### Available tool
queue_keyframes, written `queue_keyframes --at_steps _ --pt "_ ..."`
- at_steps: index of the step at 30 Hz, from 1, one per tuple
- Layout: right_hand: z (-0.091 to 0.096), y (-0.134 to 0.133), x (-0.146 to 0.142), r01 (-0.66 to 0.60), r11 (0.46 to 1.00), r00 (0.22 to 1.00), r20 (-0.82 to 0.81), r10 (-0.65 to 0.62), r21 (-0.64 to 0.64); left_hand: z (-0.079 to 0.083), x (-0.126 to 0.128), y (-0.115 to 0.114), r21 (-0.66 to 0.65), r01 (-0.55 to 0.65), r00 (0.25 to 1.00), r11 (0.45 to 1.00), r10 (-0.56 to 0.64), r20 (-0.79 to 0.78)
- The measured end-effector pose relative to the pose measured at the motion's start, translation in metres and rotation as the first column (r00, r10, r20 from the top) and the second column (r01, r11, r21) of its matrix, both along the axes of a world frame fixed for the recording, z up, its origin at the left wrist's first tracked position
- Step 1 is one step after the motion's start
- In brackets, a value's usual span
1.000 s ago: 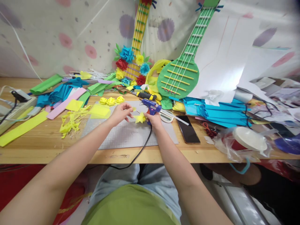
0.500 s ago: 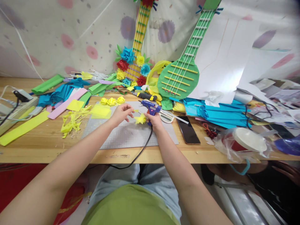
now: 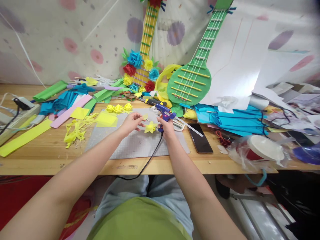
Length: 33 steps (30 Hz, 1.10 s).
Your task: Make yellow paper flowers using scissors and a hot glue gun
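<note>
My right hand (image 3: pixel 167 128) is closed around the handle of a blue hot glue gun (image 3: pixel 166 112); a small red light glows on its side and its nozzle points away to the upper left. To the left, my left hand (image 3: pixel 130 123) pinches a small yellow paper petal (image 3: pixel 145 117) between thumb and finger. A yellow paper flower (image 3: pixel 150 127) sits between the two hands, above the grey cutting mat (image 3: pixel 127 150); whether fingers touch it I cannot tell. White-handled scissors (image 3: pixel 180 125) lie partly hidden behind the glue gun.
Several yellow paper roses (image 3: pixel 118 108) and yellow squares (image 3: pixel 107 120) lie at the mat's far left. A phone (image 3: pixel 201 141) rests on the right. Behind stand green (image 3: pixel 192 88) and yellow (image 3: pixel 147 43) paper instruments. The glue gun's cord (image 3: pixel 150 160) crosses the table edge.
My right hand has shifted slightly right with the glue gun, away from the yellow flower, which shows more fully. My left hand still pinches the petal.
</note>
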State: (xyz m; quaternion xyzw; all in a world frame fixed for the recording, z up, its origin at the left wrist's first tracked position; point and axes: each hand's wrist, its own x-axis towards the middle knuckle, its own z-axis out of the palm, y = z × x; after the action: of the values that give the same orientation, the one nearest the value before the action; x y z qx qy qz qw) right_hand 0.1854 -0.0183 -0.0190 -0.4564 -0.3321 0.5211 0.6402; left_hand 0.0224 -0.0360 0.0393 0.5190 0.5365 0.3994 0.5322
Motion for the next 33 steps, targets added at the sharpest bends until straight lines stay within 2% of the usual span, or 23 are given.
queue_keyframes --at_steps 5,8,13,24,28,33 --pt "0.002 0.000 0.000 0.020 1.000 1.000 -0.002 -0.020 -0.001 0.000 0.004 0.001 -0.024 0.017 0.998 1.000 -0.019 -0.067" --pt "0.002 0.000 0.001 0.015 1.000 1.000 -0.002 -0.015 -0.008 -0.001 0.004 0.002 0.007 -0.005 0.997 1.000 0.006 -0.080" --pt "0.001 0.001 0.002 0.011 1.000 1.000 -0.018 -0.012 -0.005 -0.004 0.001 0.002 0.049 -0.090 0.996 0.995 0.089 0.012" --pt "-0.001 0.000 0.003 0.002 1.000 1.000 -0.015 -0.003 -0.016 -0.005 -0.005 0.004 0.103 -0.124 0.980 0.987 0.106 0.169" --pt "-0.001 0.000 0.003 0.008 1.000 0.999 -0.033 -0.008 -0.022 -0.005 -0.006 0.004 0.142 -0.116 0.981 0.983 0.090 0.174" --pt "-0.001 0.001 0.003 0.025 0.999 0.999 -0.048 -0.026 -0.029 -0.008 -0.009 0.011 0.228 -0.078 0.993 0.971 0.055 0.104"
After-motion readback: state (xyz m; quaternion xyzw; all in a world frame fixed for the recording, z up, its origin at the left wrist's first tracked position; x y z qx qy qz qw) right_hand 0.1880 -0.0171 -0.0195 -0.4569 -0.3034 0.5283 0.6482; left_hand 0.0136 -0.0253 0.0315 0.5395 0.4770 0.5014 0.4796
